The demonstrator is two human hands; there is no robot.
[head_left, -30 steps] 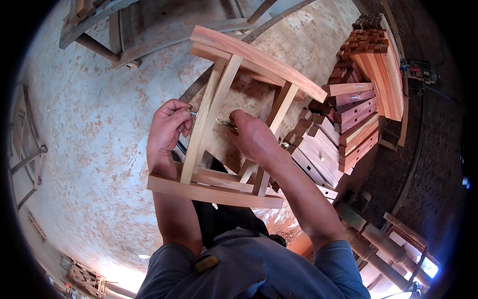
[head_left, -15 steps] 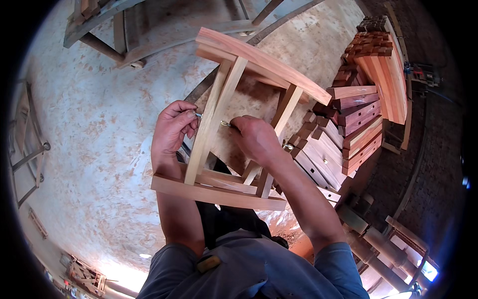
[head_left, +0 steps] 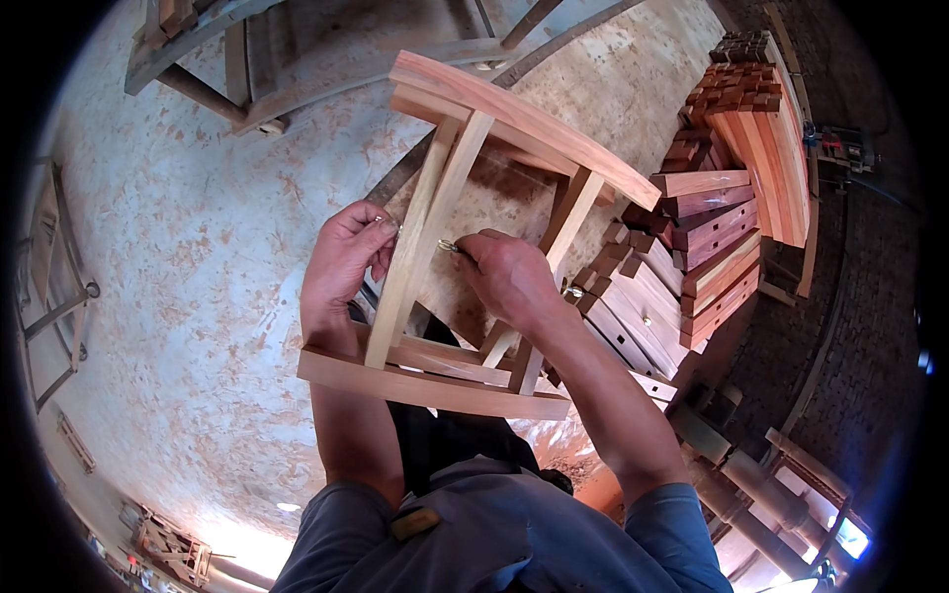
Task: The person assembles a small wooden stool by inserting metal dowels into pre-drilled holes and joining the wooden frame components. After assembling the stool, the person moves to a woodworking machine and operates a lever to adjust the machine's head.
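Observation:
An openwork wooden frame (head_left: 420, 227) with a curved reddish far rail (head_left: 524, 119) is held up before me, its near rail (head_left: 435, 386) lying across above my left forearm. My left hand (head_left: 341, 252) is outside the left upright, thumb and fingertips pinching a small silvery metal piece (head_left: 397, 226) against the wood; its shape is mostly hidden. Inside the frame, my right hand (head_left: 512, 280) has thumb and forefinger closed on a small brass-coloured metal fitting (head_left: 448, 245) at the inner side of the same upright. Its remaining fingers are curled out of sight.
Stacked wooden parts (head_left: 712, 222), some with square holes, stand to the right. A wooden trestle (head_left: 188, 87) is at the far left. Another rack with metal legs (head_left: 59, 306) is by the left rim, and thick round poles (head_left: 751, 484) lie at the lower right.
The fingertips of my left hand have shifted around the silvery piece, less of which now shows. The frame has moved very slightly. My right hand stays on the brass-coloured fitting.

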